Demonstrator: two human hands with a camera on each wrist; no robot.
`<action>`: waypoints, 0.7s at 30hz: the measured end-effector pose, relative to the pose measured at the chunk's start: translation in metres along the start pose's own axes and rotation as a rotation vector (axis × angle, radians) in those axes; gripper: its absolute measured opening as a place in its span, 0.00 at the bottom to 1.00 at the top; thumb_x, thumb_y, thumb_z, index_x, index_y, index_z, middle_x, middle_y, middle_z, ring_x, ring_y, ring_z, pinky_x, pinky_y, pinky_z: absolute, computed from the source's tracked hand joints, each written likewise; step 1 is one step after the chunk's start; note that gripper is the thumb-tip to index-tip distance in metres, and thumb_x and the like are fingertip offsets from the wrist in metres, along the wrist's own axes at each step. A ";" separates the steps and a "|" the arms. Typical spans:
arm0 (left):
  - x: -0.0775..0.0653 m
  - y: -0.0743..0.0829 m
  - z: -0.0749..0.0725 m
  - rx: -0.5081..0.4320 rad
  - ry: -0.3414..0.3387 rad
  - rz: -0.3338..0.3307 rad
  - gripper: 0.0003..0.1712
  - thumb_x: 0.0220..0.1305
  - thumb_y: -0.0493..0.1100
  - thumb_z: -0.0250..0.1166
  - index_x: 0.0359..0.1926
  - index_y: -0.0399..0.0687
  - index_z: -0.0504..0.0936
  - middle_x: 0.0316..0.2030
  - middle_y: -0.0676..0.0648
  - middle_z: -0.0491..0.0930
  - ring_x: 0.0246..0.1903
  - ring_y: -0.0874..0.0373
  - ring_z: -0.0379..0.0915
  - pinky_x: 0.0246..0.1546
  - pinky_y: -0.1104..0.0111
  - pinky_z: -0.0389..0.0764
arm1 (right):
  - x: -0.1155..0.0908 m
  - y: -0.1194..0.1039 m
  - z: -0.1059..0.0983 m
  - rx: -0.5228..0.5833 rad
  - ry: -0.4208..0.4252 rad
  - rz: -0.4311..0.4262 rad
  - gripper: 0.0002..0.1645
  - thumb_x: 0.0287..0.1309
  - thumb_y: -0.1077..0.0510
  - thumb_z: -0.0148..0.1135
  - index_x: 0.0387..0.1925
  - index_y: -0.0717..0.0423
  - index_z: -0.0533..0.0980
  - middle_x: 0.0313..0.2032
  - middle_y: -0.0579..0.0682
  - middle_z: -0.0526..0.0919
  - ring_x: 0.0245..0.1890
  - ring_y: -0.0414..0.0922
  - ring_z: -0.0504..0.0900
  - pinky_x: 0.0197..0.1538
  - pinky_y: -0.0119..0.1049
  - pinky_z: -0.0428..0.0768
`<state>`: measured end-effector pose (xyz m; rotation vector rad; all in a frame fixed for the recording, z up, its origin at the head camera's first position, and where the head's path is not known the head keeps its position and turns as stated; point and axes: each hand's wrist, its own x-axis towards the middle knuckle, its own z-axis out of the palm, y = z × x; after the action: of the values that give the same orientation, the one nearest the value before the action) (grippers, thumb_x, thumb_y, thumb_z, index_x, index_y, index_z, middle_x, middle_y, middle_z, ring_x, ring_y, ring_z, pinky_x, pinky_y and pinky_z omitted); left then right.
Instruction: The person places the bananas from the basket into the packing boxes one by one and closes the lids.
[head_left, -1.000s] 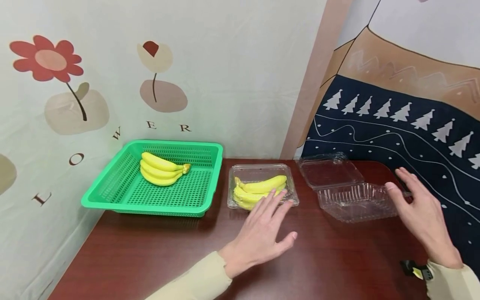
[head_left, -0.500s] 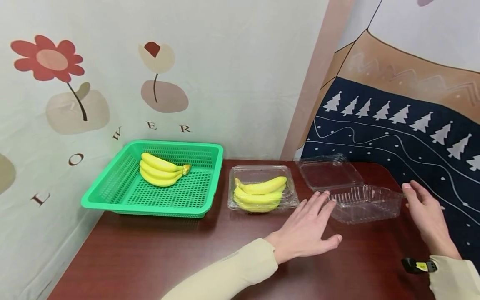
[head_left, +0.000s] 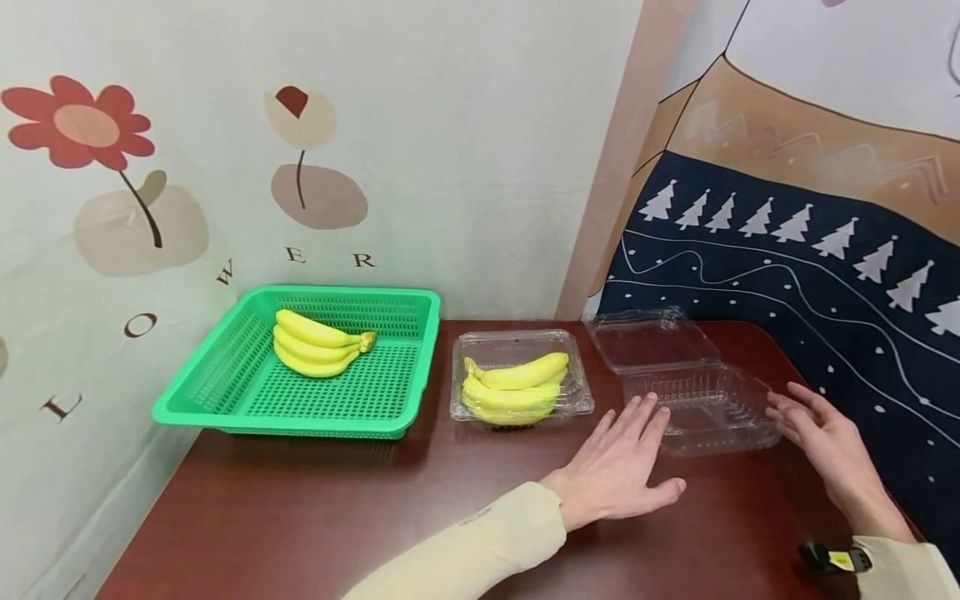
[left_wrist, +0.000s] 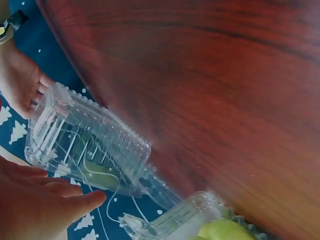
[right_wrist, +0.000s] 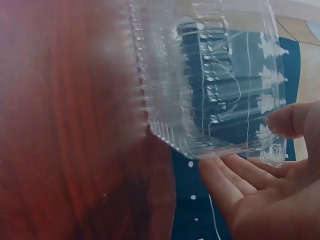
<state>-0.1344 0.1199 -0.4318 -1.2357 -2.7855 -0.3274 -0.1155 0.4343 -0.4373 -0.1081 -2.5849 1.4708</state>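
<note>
A clear plastic clamshell container (head_left: 720,437) lies with its lid (head_left: 652,342) folded back on the table, and nothing is inside it. My left hand (head_left: 611,471), fingers straight, is at its front left corner; whether the fingertips touch it I cannot tell. On the other side, my right hand (head_left: 832,450) has its fingers against the container's right wall, with the thumb (right_wrist: 287,121) by the rim. To the left, a second clear container (head_left: 517,337) with its lid down holds a bunch of bananas (head_left: 517,396).
At the back left stands a green plastic basket (head_left: 292,423) with another bunch of bananas (head_left: 315,343) in it. The dark red wooden table (head_left: 337,500) meets a printed fabric backdrop (head_left: 465,167) at the rear and a navy patterned cloth (head_left: 892,367) on the right.
My left hand has moved right, from over the banana container to the uncovered clamshell. My right hand has come in against its right side, and the clamshell has shifted slightly left.
</note>
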 end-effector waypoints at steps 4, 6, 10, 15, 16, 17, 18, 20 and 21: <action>-0.008 -0.002 0.001 0.006 -0.040 0.009 0.48 0.72 0.74 0.48 0.82 0.52 0.57 0.81 0.50 0.51 0.80 0.56 0.45 0.75 0.60 0.59 | -0.005 0.002 0.005 0.081 -0.031 -0.003 0.38 0.81 0.53 0.48 0.75 0.78 0.51 0.50 0.20 0.76 0.46 0.17 0.78 0.44 0.15 0.78; -0.011 -0.003 0.002 0.007 -0.065 0.014 0.48 0.72 0.74 0.48 0.82 0.53 0.57 0.81 0.50 0.51 0.80 0.56 0.44 0.76 0.60 0.58 | -0.007 0.002 0.005 0.113 -0.049 0.004 0.37 0.81 0.53 0.49 0.73 0.79 0.53 0.49 0.20 0.77 0.46 0.19 0.80 0.44 0.16 0.79; -0.017 -0.004 0.003 0.021 -0.098 0.041 0.48 0.72 0.75 0.47 0.81 0.53 0.58 0.81 0.49 0.51 0.80 0.55 0.44 0.76 0.58 0.57 | -0.010 0.001 0.006 0.104 -0.080 0.024 0.37 0.82 0.53 0.47 0.72 0.82 0.54 0.48 0.21 0.79 0.45 0.20 0.81 0.43 0.17 0.79; -0.026 -0.007 0.004 0.079 -0.108 0.085 0.48 0.71 0.75 0.47 0.80 0.52 0.61 0.80 0.47 0.53 0.80 0.52 0.46 0.75 0.54 0.58 | -0.017 0.003 0.009 0.001 -0.099 0.046 0.36 0.82 0.53 0.46 0.72 0.82 0.56 0.46 0.21 0.80 0.44 0.21 0.81 0.41 0.18 0.80; -0.028 -0.008 0.004 0.086 -0.110 0.090 0.48 0.71 0.75 0.47 0.80 0.51 0.61 0.80 0.47 0.54 0.80 0.52 0.46 0.75 0.53 0.58 | -0.019 0.003 0.010 -0.018 -0.101 0.046 0.35 0.82 0.54 0.47 0.72 0.81 0.57 0.46 0.22 0.81 0.43 0.21 0.81 0.41 0.19 0.80; -0.031 -0.009 0.004 0.090 -0.113 0.095 0.48 0.71 0.75 0.47 0.80 0.51 0.61 0.80 0.47 0.54 0.80 0.52 0.46 0.75 0.53 0.58 | -0.020 0.004 0.010 -0.036 -0.103 0.039 0.34 0.82 0.55 0.47 0.72 0.81 0.58 0.45 0.22 0.81 0.43 0.21 0.81 0.40 0.19 0.80; -0.033 -0.010 0.004 0.090 -0.119 0.098 0.48 0.71 0.76 0.47 0.80 0.51 0.61 0.80 0.47 0.54 0.80 0.52 0.46 0.75 0.53 0.58 | -0.021 0.005 0.011 -0.056 -0.101 0.031 0.33 0.81 0.56 0.48 0.71 0.81 0.59 0.45 0.22 0.82 0.43 0.21 0.82 0.40 0.19 0.80; -0.037 -0.012 0.004 0.095 -0.127 0.109 0.48 0.72 0.76 0.46 0.80 0.51 0.61 0.80 0.47 0.55 0.80 0.52 0.45 0.76 0.52 0.58 | -0.024 0.005 0.012 -0.089 -0.096 0.017 0.32 0.80 0.58 0.49 0.71 0.80 0.61 0.45 0.23 0.83 0.42 0.22 0.83 0.39 0.20 0.80; -0.039 -0.013 0.003 0.096 -0.128 0.115 0.48 0.72 0.76 0.46 0.80 0.51 0.62 0.80 0.47 0.55 0.80 0.52 0.46 0.75 0.52 0.58 | -0.025 0.006 0.013 -0.111 -0.094 0.008 0.31 0.80 0.59 0.49 0.70 0.80 0.61 0.45 0.23 0.83 0.41 0.22 0.83 0.38 0.19 0.80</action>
<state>-0.1175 0.0839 -0.4432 -1.4343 -2.7800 -0.1094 -0.0929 0.4229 -0.4513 -0.0639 -2.7442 1.3653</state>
